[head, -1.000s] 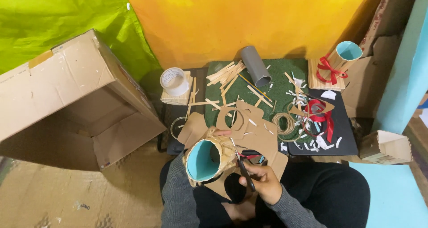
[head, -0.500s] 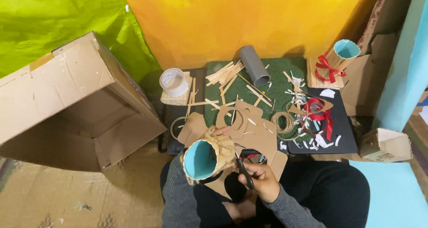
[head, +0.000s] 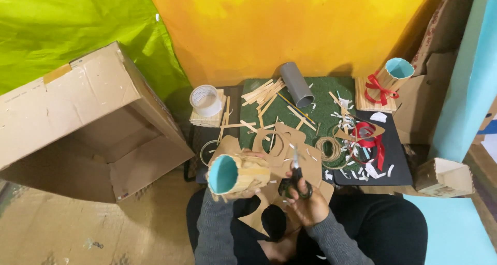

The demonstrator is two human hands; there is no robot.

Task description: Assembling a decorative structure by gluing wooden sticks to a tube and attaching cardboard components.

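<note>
Nearest to me, my left hand (head: pixel 247 192) is wrapped around a cup (head: pixel 237 173) clad in wooden sticks, lying on its side with its teal inside facing nine o'clock. My right hand (head: pixel 309 205) sits just at three o'clock of it, fingers closed through the black handles of a pair of scissors (head: pixel 295 178), blades pointing toward twelve o'clock. Both hands hover over cut cardboard pieces (head: pixel 282 143) with round holes, which spread across my lap and onto the low bench (head: pixel 398 172).

At one o'clock from the scissors I see a coil of twine (head: pixel 329 149), and beyond it a red ribbon (head: pixel 368 138) among white paper scraps on a black sheet (head: pixel 394 151). At eleven o'clock from the cup lies a thin ring (head: pixel 207 150).

Farther out, a green mat (head: pixel 323 109) carries loose wooden sticks (head: pixel 266 94) and a grey tube (head: pixel 296 84) lying on its side. At ten o'clock of the mat a roll of tape (head: pixel 205 100) stands on a small stack of sticks. At the far two o'clock corner a second stick-clad cup (head: pixel 389 81) leans, tied with a red bow.

A big open cardboard box (head: pixel 77 120) lies at nine o'clock, well apart from my hands, and a small box (head: pixel 444 177) sits at three o'clock.
</note>
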